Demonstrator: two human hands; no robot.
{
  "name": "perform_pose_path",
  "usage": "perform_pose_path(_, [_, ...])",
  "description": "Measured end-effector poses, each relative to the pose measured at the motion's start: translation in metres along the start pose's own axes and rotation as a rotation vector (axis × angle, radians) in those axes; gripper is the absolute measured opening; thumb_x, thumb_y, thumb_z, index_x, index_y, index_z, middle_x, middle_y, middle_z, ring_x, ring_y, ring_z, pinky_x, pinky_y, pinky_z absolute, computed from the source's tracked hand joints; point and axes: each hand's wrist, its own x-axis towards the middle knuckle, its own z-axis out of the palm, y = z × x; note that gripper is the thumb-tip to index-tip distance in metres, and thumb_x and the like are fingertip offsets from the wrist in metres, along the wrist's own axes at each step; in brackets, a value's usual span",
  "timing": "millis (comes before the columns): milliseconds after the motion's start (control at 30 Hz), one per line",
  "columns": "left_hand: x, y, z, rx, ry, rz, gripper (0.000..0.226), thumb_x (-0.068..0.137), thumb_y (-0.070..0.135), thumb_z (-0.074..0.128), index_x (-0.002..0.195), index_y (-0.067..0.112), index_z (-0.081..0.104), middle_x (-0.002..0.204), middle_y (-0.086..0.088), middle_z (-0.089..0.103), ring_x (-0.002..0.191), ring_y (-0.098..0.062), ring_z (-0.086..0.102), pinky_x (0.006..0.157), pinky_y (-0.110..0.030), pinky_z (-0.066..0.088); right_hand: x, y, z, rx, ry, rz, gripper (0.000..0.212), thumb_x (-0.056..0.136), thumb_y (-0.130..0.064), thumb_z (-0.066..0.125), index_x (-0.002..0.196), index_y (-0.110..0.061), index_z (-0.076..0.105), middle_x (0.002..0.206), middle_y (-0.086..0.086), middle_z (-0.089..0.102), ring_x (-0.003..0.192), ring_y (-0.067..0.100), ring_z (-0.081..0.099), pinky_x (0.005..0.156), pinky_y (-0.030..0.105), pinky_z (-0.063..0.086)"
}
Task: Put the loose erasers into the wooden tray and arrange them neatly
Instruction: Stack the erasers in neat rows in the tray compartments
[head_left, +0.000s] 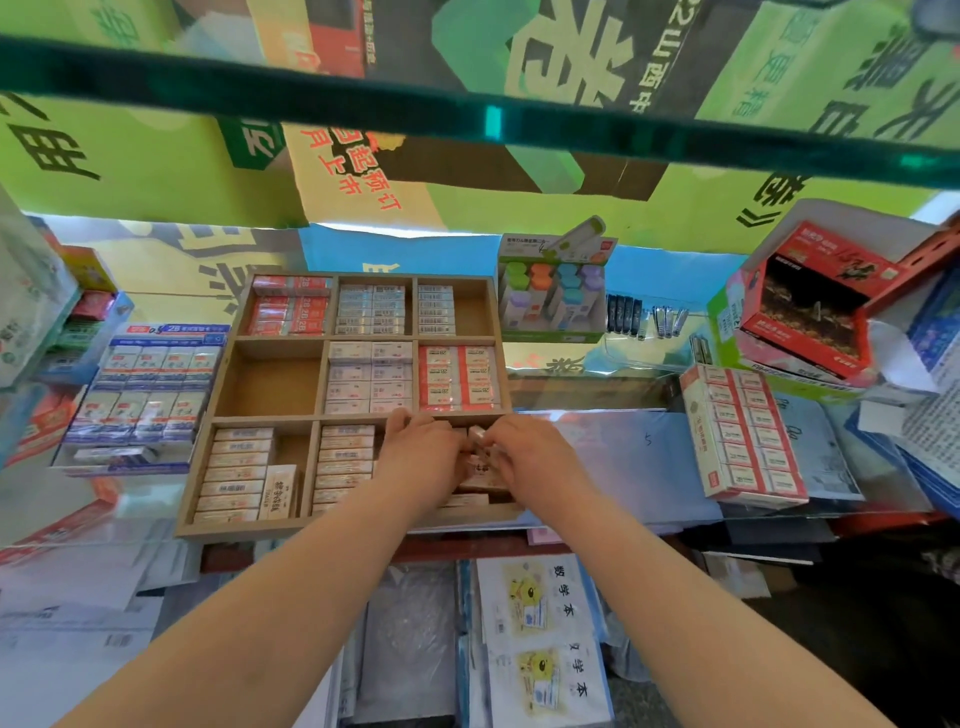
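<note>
A wooden tray (223, 382) with nine compartments lies on the glass counter, most of them holding rows of boxed erasers. Both hands are inside the near right compartment. My left hand (418, 457) and my right hand (530, 457) meet over a small stack of beige erasers (480, 480), fingers curled around them; one eraser (477, 434) sticks up between the fingertips. The near middle compartment holds a stacked row of erasers (345, 462). The middle left compartment (272, 384) is bare wood, and the far right one (472, 312) is half filled.
An open red-and-white box of erasers (743, 436) lies right of the tray. A blue display box of erasers (148, 384) stands on the left. Behind are a box of coloured correction tapes (553, 299) and nail clippers (667, 317). Notebooks (540, 639) lie below the counter.
</note>
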Motion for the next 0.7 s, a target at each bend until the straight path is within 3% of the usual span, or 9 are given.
perform_pose_path(167, [0.002, 0.001, 0.0, -0.054, -0.023, -0.047, 0.023, 0.087, 0.034, 0.045, 0.105, 0.034, 0.06, 0.106, -0.001, 0.062, 0.111, -0.022, 0.041, 0.094, -0.038, 0.021, 0.001, 0.003, 0.007, -0.172, -0.023, 0.047, 0.026, 0.092, -0.019, 0.041, 0.115, -0.016, 0.051, 0.121, 0.005, 0.054, 0.113, 0.026, 0.038, 0.09, 0.033, 0.025])
perform_pose_path(267, [-0.001, 0.0, 0.003, -0.075, 0.002, -0.053, 0.021, 0.086, 0.036, 0.046, 0.101, 0.032, 0.061, 0.106, -0.001, 0.061, 0.112, -0.022, 0.04, 0.094, -0.038, 0.021, 0.003, 0.005, 0.008, -0.197, -0.019, 0.076, 0.027, 0.092, -0.021, 0.04, 0.118, -0.019, 0.048, 0.121, 0.005, 0.056, 0.111, 0.025, 0.038, 0.089, 0.033, 0.025])
perform_pose_path(500, [-0.007, -0.001, 0.008, -0.088, 0.02, -0.031, 0.027, 0.09, 0.033, 0.042, 0.111, 0.026, 0.057, 0.118, 0.002, 0.057, 0.113, -0.021, 0.04, 0.093, -0.036, 0.025, -0.008, 0.004, -0.006, 0.32, 0.23, 0.208, 0.029, 0.086, -0.006, 0.051, 0.114, -0.011, 0.056, 0.114, 0.01, 0.061, 0.105, 0.021, 0.05, 0.086, 0.022, 0.035])
perform_pose_path(700, [0.002, 0.003, 0.006, 0.071, -0.102, 0.008, 0.033, 0.092, 0.036, 0.036, 0.123, 0.035, 0.047, 0.124, -0.001, 0.049, 0.12, -0.023, 0.035, 0.102, -0.041, 0.02, -0.021, 0.02, -0.01, 0.448, 0.236, 0.318, 0.018, 0.087, -0.008, 0.052, 0.103, -0.008, 0.061, 0.102, 0.011, 0.064, 0.083, 0.011, 0.048, 0.071, 0.022, 0.04])
